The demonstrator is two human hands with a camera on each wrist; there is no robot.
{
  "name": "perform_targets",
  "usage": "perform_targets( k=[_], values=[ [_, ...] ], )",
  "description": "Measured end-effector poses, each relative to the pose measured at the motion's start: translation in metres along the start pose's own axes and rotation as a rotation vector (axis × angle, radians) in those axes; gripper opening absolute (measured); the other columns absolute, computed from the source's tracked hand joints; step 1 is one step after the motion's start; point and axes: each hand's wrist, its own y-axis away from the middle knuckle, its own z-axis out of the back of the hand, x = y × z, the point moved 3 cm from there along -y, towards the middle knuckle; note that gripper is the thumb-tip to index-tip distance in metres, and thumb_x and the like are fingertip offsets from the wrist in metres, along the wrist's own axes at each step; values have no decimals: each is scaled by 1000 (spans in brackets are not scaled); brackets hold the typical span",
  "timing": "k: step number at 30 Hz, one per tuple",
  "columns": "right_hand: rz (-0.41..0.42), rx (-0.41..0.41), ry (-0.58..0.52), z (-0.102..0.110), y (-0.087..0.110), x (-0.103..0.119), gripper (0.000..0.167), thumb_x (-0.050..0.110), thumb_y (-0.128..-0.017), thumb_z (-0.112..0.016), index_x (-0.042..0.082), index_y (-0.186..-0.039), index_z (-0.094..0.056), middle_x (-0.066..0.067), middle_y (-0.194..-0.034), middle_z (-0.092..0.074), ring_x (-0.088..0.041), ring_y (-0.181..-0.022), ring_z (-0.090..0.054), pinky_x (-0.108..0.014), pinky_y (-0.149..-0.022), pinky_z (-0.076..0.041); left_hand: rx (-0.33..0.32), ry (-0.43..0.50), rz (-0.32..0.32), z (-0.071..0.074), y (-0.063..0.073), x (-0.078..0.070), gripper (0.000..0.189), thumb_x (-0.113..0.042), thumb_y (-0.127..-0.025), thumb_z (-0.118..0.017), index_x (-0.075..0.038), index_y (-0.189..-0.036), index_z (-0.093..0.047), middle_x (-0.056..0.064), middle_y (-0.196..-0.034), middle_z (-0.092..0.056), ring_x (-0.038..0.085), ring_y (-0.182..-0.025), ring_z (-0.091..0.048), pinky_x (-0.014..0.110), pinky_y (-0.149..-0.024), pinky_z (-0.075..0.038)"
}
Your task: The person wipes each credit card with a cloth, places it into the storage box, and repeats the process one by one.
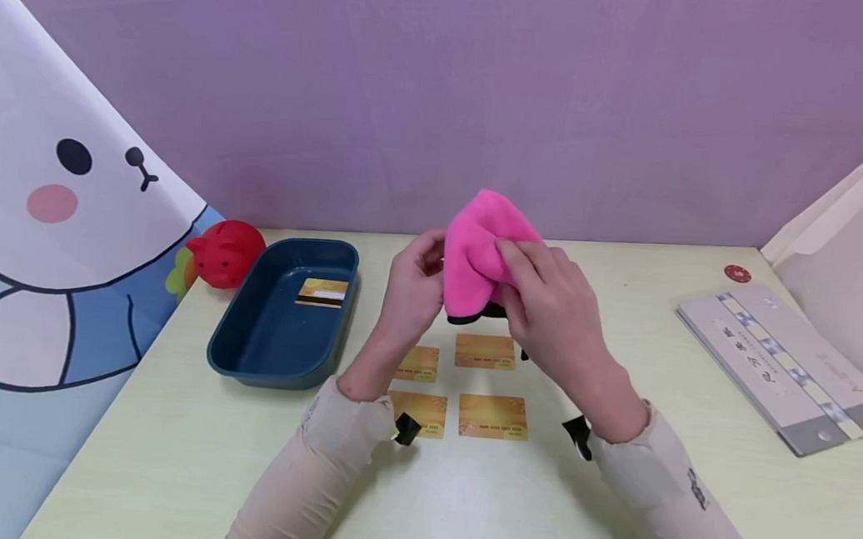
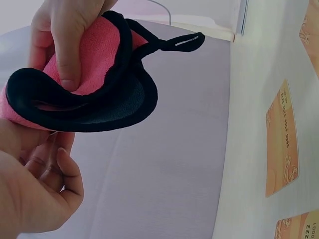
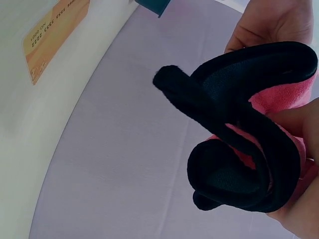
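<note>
A pink plush cloth piece with black edging and a black hanging loop is held up above the table, folded. My right hand grips it from the right, thumb pressed into the pink side, as the left wrist view shows. My left hand is at its left edge with curled fingers; it seems to pinch the edge, though the cloth hides part of the contact. The dark lining shows in both wrist views. Under the hands, gold bank cards lie in two rows on the table, the left ones partly covered by my left arm.
A dark blue tray at the left holds one gold card, stripe side up. Behind it sits a red piggy bank. At the right lie a grey booklet or flat box and a red chip. A purple curtain closes the back.
</note>
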Motion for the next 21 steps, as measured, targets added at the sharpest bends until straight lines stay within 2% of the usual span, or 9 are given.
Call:
perform_targets(
  k=[6, 10, 17, 21],
  values=[
    [-26, -14, 18, 1, 1, -6, 31, 5, -92, -64, -1, -122, -65, -19, -110, -65, -39, -85, -60, -47, -70, -52, -3, -34, -30, 1, 0, -2, 28, 1, -94, -63, -3, -122, -66, 21, -102, -72, 15, -82, -63, 24, -74, -51],
    [-53, -28, 53, 3, 0, -13, 27, 6, -94, -60, 0, -120, -67, -20, -109, -65, -40, -89, -61, -48, -72, -53, 12, -2, -46, 5, 0, -5, 29, -3, -94, -67, -5, -123, -67, 19, -96, -72, 13, -78, -65, 24, -73, -52],
    [-209, -54, 63, 13, 2, -40, 30, 4, -92, -60, -1, -121, -68, -23, -106, -65, -43, -93, -60, -54, -76, -51, -11, 64, -76, 19, -2, -15, 32, -8, -93, -70, -5, -125, -67, -8, -84, -68, 10, -73, -59, 22, -66, -47],
    [-304, -90, 64, 24, 3, -53, 32, 2, -91, -57, 0, -121, -68, -24, -107, -65, -44, -95, -58, -56, -78, -49, -10, 111, -82, 33, -3, -21, 34, -9, -95, -68, -5, -128, -65, -9, -86, -68, 11, -75, -59, 23, -68, -48]
  ],
)
